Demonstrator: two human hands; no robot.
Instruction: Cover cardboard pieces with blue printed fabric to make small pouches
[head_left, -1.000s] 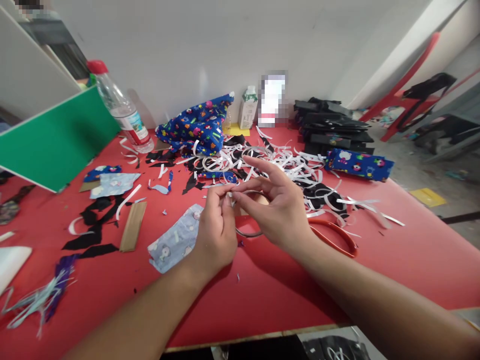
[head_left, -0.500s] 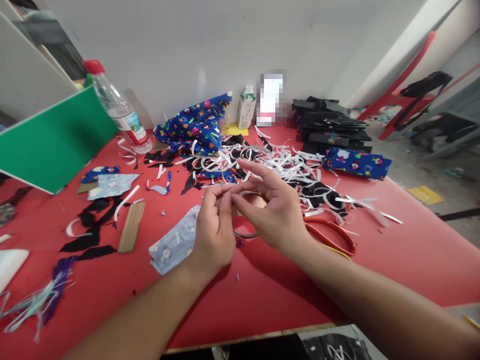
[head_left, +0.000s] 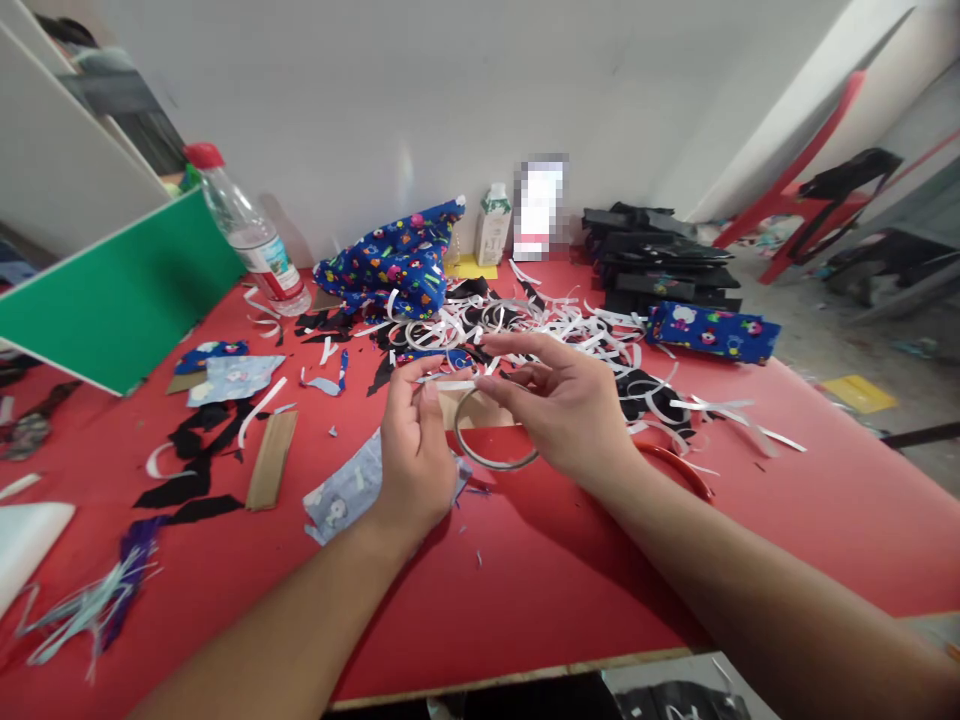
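Note:
My left hand (head_left: 420, 450) pinches one end of a short white strip (head_left: 455, 385) between thumb and finger. The thumb and forefinger of my right hand (head_left: 574, 405) meet at the strip's other end, beside the top of a thin, pale ring that looks like a narrow roll of tape (head_left: 495, 465). The roll hangs below my right fingers, which hide part of it. Under my left hand lies a grey-blue printed cloth piece (head_left: 341, 500). An orange-red looped handle (head_left: 679, 468) rests on the table, partly hidden by my right forearm.
Curled white strips (head_left: 577, 330) and black scraps lie heaped across the red table (head_left: 480, 610). Behind stand a plastic bottle (head_left: 266, 265), blue printed cloth (head_left: 397, 260), a small carton (head_left: 493, 228) and a black stack (head_left: 660, 255). A green board (head_left: 112, 290) leans at left.
My hands have drawn apart slightly, and the white strip now shows stretched between them. More of the ring is visible beneath my right hand. The whole view has shifted slightly.

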